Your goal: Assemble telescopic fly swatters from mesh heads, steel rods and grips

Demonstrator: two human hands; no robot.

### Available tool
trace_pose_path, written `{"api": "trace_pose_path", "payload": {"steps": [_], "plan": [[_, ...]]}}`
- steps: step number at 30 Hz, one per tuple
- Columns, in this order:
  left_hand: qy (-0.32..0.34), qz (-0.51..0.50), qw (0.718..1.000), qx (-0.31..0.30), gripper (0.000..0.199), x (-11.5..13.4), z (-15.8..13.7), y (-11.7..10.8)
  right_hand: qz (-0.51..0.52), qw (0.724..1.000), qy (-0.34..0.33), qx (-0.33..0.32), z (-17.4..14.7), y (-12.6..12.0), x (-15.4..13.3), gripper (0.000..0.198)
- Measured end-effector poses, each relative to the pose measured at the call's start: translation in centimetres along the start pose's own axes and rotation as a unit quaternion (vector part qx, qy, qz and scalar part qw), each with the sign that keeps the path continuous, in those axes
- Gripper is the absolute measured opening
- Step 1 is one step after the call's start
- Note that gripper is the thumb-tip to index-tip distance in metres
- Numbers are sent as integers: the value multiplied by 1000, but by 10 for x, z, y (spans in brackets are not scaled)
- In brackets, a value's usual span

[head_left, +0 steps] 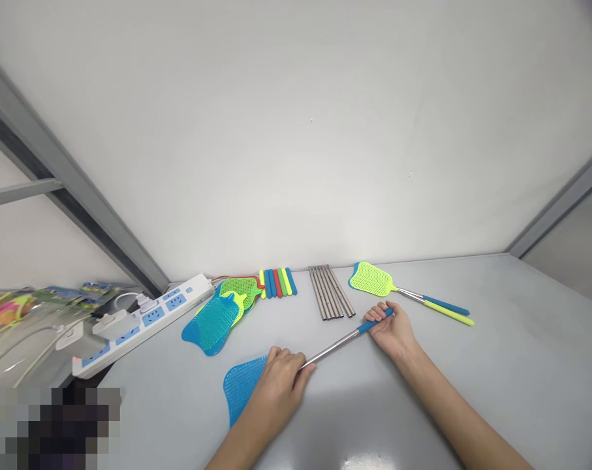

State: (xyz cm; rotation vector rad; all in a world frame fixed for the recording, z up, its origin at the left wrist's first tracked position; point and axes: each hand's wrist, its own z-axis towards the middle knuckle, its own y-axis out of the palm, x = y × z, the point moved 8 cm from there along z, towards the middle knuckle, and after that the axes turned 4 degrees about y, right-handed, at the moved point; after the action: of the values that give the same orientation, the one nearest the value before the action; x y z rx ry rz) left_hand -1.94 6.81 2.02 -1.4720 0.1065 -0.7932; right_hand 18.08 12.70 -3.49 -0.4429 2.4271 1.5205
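Note:
A fly swatter (335,346) with a blue head, a metal rod and a blue grip lies across both my hands. My left hand (282,382) is closed around the rod near the head and covers part of the head. At the other end, my right hand (389,328) has its fingers wrapped around the blue grip. Beyond my right hand lie two whole fly swatters (374,279), one yellow-green on top of a blue one. Several bare metal rods (329,292) rest in a row behind the held swatter.
Several coloured grip sleeves (278,282) lie side by side near the wall. Left of them is an overlapping pile of swatter heads (215,323). A white power strip (143,325) with plugs runs along the left edge, beside plastic-wrapped packs (16,326).

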Motion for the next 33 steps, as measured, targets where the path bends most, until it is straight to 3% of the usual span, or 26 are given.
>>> {"api": "trace_pose_path", "payload": {"steps": [33], "plan": [[14, 20, 1000, -3, 31, 1, 1, 2, 45, 998, -39, -18, -5, 0, -3, 12]]}}
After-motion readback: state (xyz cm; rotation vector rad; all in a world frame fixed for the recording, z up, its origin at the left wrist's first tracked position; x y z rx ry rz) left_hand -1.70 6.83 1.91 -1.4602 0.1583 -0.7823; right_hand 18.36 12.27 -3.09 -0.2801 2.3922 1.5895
